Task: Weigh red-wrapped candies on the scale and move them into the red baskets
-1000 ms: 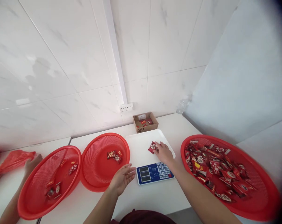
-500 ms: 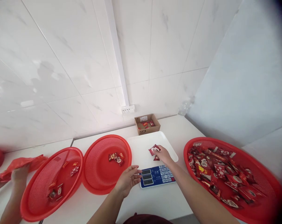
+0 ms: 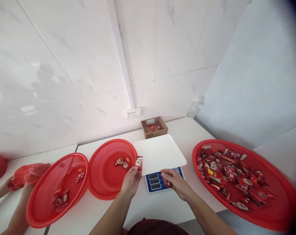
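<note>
The left hand [image 3: 130, 182] had its grip clamped on a red-and-white packet [image 3: 139, 161], thumb and fingers pinched at its lower end, near the centre of the frame. The packet stood out over the left edge of the scale's white platform [image 3: 160, 151]. The right hand [image 3: 179, 184], right of centre and lower, had its grip closed on a dark red packet [image 3: 168, 184], held above the scale's blue panel [image 3: 154, 186] and covering part of its keys.

Just left of the left hand was the middle basket [image 3: 106, 184], red, with a small cluster of packets inside. The left basket [image 3: 38, 199] sat beside it at lower left, with a few scattered packets. At lower right, the right basket [image 3: 281, 199] held a large heap of them. A cardboard box [image 3: 158, 133] with more packets stood behind the platform, on the white bench [image 3: 143, 210], against the tiled wall [image 3: 143, 49]. At the left edge, another person's hands [image 3: 9, 184] held a red plastic bag [image 3: 31, 173].
</note>
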The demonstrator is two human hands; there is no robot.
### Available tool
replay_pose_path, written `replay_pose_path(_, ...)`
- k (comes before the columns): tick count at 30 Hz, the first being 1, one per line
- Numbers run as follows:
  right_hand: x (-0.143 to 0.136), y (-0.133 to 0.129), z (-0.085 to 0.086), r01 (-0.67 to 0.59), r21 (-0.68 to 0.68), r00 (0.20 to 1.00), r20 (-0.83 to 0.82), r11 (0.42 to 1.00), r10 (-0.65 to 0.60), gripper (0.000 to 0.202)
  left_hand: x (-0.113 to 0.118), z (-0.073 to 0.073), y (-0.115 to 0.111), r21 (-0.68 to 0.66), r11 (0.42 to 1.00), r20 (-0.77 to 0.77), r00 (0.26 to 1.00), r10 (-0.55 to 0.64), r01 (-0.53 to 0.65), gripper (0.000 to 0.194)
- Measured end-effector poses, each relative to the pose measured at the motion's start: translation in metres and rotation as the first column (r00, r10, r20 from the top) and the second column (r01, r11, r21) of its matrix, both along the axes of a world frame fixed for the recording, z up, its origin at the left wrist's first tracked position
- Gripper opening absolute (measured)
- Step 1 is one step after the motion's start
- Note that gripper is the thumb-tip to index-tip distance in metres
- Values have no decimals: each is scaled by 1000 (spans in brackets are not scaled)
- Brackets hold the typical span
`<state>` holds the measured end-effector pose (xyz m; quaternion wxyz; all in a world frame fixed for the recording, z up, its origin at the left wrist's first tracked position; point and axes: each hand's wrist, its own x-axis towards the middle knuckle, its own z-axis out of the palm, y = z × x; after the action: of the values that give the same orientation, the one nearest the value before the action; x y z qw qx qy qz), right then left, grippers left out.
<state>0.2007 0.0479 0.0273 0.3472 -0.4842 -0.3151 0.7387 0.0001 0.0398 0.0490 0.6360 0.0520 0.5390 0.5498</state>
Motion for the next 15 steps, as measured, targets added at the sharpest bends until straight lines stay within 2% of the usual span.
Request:
replay_pose_path(2,4,-1,0,37,4,999,-5,999,-37,34,-11,5,4,-31,997,3,997,71,-71,4)
replay_pose_path(4,4,-1,1,72,36,997,20,997,-73,33,-14,10,4,-48,998,0,999,45,-45,7)
replay_pose_path(5,3,-1,2,84,56,995,44,995,-87,33,-12,13,2,-52,999,-5,1000,-7,6,11)
replay_pose_path(7,-2,0,4,94,104,989,103,990,-105,33,-1,17,-5,-35,981,-22,981,-191,190,22)
replay_pose_path(9,-8,1,5,87,169,976,183,982,-118,30,15,19,-14,7,909,-44,908,-416,417,32)
replay_pose_path(11,-14,1,5,59,238,959,256,970,-122,26,30,20,-21,47,810,-95,810,-578,584,36)
replay_pose_path(13,-18,-1,6,22,287,946,303,958,-113,22,39,18,-24,57,769,-161,766,-622,636,35)
replay_pose_path(15,-20,-4,6,14,308,943,311,951,-115,18,40,13,-23,54,795,-196,787,-585,605,34)
